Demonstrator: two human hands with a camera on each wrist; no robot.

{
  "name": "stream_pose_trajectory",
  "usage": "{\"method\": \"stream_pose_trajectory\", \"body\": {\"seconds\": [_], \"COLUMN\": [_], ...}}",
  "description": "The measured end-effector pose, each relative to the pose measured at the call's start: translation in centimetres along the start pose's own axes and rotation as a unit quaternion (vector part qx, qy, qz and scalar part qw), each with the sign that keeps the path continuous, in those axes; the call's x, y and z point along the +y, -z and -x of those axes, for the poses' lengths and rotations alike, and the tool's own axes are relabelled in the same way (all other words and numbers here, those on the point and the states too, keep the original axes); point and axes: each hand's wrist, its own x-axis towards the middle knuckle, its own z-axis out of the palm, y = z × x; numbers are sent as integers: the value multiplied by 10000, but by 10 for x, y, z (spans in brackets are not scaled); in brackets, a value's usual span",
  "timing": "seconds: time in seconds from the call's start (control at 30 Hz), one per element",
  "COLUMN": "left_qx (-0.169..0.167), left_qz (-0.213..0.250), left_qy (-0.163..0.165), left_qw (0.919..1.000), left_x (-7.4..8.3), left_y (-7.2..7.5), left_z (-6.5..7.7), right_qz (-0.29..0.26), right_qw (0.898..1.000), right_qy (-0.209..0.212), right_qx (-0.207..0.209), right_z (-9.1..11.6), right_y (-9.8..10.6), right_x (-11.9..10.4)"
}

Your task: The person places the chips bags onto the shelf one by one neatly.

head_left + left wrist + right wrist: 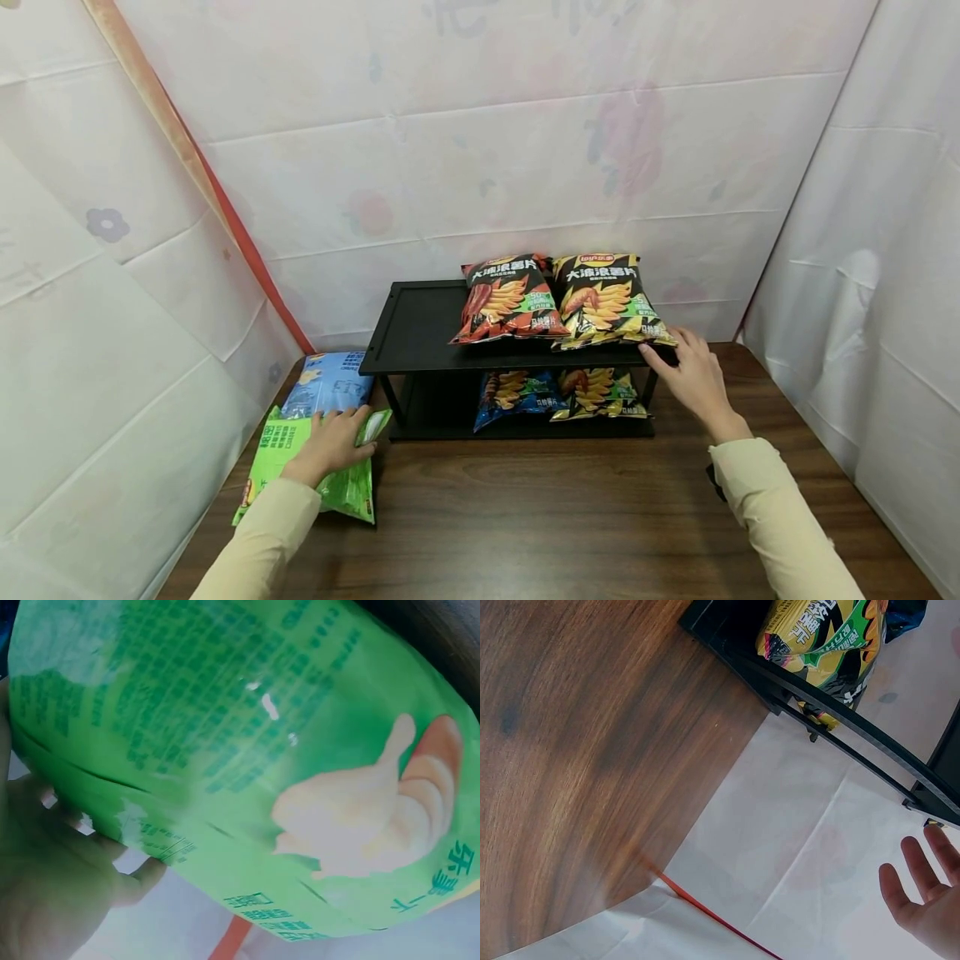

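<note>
My left hand (330,446) grips a green chip bag (273,446) along its edge, left of a black two-tier shelf (420,329). In the left wrist view, the back of the green bag (225,750) fills most of the picture, and the fingers lie partly behind its edge. At the shelf's right end is my right hand (697,379), its fingers loosely extended by the corner of a black-and-yellow chip bag (603,304) on the top tier. Whether they touch the bag or the shelf is unclear. A black-and-red chip bag (510,304) leans beside that bag.
A blue chip bag (330,383) lies behind the green one. On the lower tier sit a dark blue chip bag (513,396) and another black-and-yellow bag (600,396). White cloth (487,183) hangs around the brown wooden table (510,517).
</note>
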Motion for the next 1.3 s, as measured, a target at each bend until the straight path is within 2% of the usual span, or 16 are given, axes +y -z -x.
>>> {"method": "stream_pose_trajectory", "body": {"seconds": [0.13, 0.23, 0.5, 0.8, 1.13, 1.3], "left_qx": [-63, 39, 783, 1766, 2339, 2814], "left_qz": [-3, -30, -466, -819, -811, -820], "left_qy": [56, 103, 30, 74, 241, 181], "left_qw": [10000, 9999, 9958, 9808, 9686, 9559], "left_x": [-2, -2, -2, 4, 8, 9], "left_y": [-1, -2, -6, -10, -11, -13], "left_z": [-2, -1, 2, 1, -3, -5], "right_qz": [-16, -23, -19, -10, 43, 45], "right_qw": [10000, 10000, 10000, 10000, 10000, 10000], "right_qy": [-11, -4, 13, 17, -5, -2], "right_qx": [-9, -1, 3, 24, 46, 71], "right_z": [0, 0, 1, 2, 2, 2], "right_y": [0, -1, 0, 1, 1, 1], "right_x": [0, 1, -1, -2, -2, -2]}}
